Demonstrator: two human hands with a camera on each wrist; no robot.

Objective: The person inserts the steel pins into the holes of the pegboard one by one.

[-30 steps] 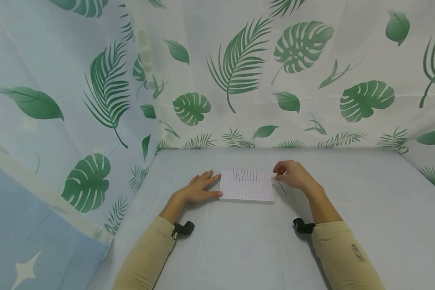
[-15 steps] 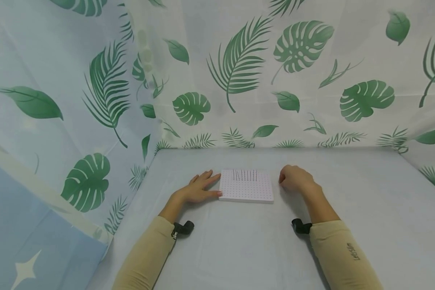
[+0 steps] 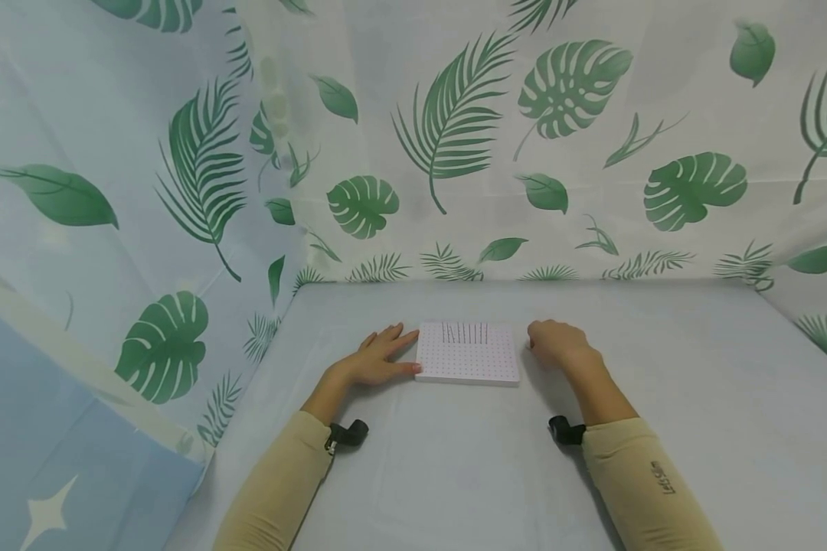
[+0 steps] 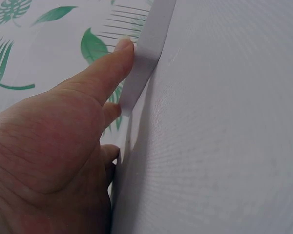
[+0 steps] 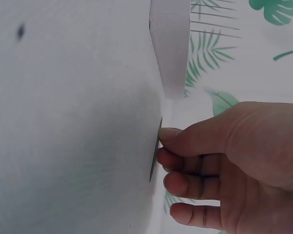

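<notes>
A white pegboard (image 3: pixel 467 363) covered in small holes lies flat on the table. Along its far part stands a row of several thin dark pins (image 3: pixel 465 333), one of them leaning. My left hand (image 3: pixel 375 363) rests at the board's left edge, fingers spread, and the left wrist view has its thumb (image 4: pixel 110 68) against the board's side. Just right of the board is my right hand (image 3: pixel 558 342), low over the table. In the right wrist view, its thumb and forefinger pinch a loose thin pin (image 5: pixel 155 155) close to the cloth; the head view hides this pin.
A pale cloth covers the table (image 3: pixel 455 467). Behind it hangs a white curtain (image 3: pixel 482 229) with green leaves, and another curtain (image 3: pixel 138 252) closes the left side. A small dark spot (image 5: pixel 21 31) shows at the edge of the right wrist view.
My right hand has drawn back from the board's right edge and come down to the table. The loose pin, visible below it earlier, is now hidden in the head view. The left hand stays put.
</notes>
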